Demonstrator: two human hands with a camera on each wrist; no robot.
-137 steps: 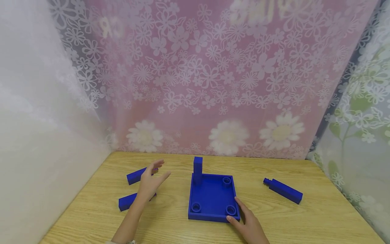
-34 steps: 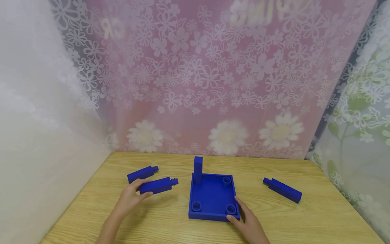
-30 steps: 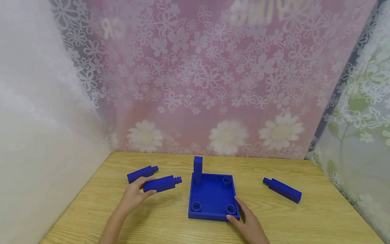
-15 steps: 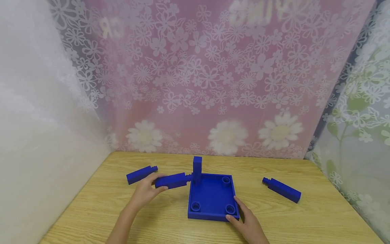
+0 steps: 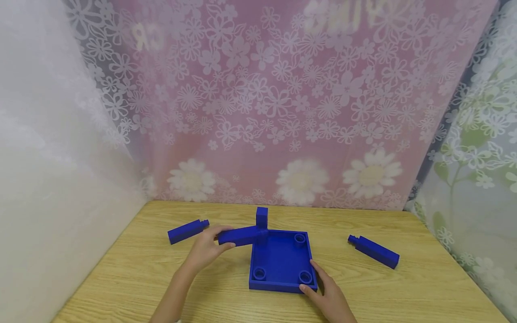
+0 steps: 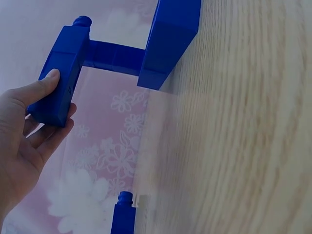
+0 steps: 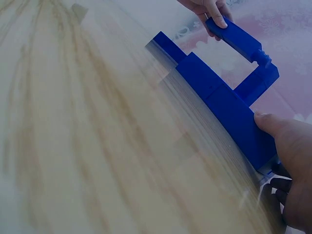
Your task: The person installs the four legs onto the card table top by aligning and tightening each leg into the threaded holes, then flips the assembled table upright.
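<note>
Between its thumb and fingers, my left hand (image 5: 203, 251) holds a blue square leg (image 5: 238, 236) with a threaded end, tilted slightly off level. The threaded end points right and overlaps an upright blue leg (image 5: 261, 217) in the head view. In the left wrist view the held leg (image 6: 59, 75) appears in front of the standing one. That upright leg stands at the back left corner of a blue square tray-like base (image 5: 280, 255). Round sockets (image 5: 259, 274) show at the base's other corners. My right hand (image 5: 333, 298) grips the base's front right corner, thumb at the front.
Another blue leg (image 5: 186, 232) lies on the wooden table (image 5: 133, 273) at the left, behind my left hand. One more blue leg (image 5: 375, 252) lies to the right of the base. A floral curtain (image 5: 258, 112) hangs behind the table.
The left hand has picked up the nearer left leg and carried it right and slightly back to the upright leg. My right hand has stayed on the base's corner.
</note>
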